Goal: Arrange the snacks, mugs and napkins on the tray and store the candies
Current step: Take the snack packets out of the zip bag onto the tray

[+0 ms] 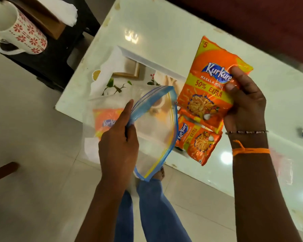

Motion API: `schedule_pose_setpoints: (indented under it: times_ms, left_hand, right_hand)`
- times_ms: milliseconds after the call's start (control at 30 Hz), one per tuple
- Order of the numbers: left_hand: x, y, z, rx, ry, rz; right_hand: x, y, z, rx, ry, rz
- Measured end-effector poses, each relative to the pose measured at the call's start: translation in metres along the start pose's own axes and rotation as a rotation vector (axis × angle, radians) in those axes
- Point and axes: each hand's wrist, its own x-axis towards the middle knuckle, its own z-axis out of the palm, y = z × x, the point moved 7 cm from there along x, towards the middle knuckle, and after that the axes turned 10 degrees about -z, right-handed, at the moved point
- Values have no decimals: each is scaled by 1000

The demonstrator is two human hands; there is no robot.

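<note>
The zip bag (pixel 152 130) should be kept wide at its mouth while the snack packets (pixel 210 95) are slid in, lower packet first. The bag's rim is pinched by the left hand (pixel 118 145); one packet is already seen inside. The joined packets are grasped by the right hand (pixel 244 103), just beside the mouth, above the worktop (pixel 164 32).

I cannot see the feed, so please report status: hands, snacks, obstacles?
Left hand grips clear zip bag, mouth open, one orange packet inside. Right hand pinches orange snack packet strip. Nothing between.
</note>
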Motion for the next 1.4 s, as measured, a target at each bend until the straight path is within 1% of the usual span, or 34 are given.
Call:
schedule_pose_setpoints:
  times_ms: [133, 300, 433, 533, 600, 667, 800, 933, 1067, 1100, 1133, 1167, 1233, 1300, 1333, 1367, 1400]
  left_hand:
    - [0, -1, 5, 43, -8, -42]
    - [-1, -1, 1, 52, 31, -51]
    - [-2, -4, -11, 70, 77, -60]
    - [-3, -10, -31, 47, 132, -67]
    - [-3, -16, -46, -3, 163, -74]
    - [-2, -22, -54, -33, 152, -76]
    - [-2, -21, -54, -70, 117, -50]
    - [-6, -25, -54, -86, 81, -49]
    - [-11, -32, -60, -137, 53, -38]
    - [-12, -33, -63, -154, 51, -36]
    - [-14, -35, -66, -167, 50, -35]
    - [-15, -38, -69, -187, 51, -38]
    - [-17, -44, -75, -217, 51, -46]
    - [-19, -50, -84, -230, 55, -55]
    - [-21, -53, -89, -236, 54, -48]
    - [-22, -54, -93, -238, 51, -45]
    - [-24, -57, -97, -238, 46, -38]
  right_hand:
    - [29, 19, 10, 6, 23, 22]
    - [51, 44, 19, -2, 103, 69]
    - [60, 56, 18, 8, 141, 81]
    - [62, 67, 14, 61, 175, 106]
    - [64, 76, 14, 78, 165, 125]
    - [64, 87, 18, 46, 130, 145]
    - [60, 113, 30, -99, 57, 189]
    - [63, 117, 30, -396, -48, 164]
    - [49, 85, 32, -775, -172, -15]
    - [38, 72, 35, -843, -181, -67]
    - [23, 58, 40, -859, -182, -113]
    - [5, 46, 45, -821, -181, -136]
    - [-36, 27, 59, -584, -201, -80]
    - [-87, 16, 85, -330, -325, -2]
    - [-111, 16, 100, -262, -392, 38]
    - [-131, 20, 111, -256, -441, 78]
    - [-149, 31, 121, -309, -476, 109]
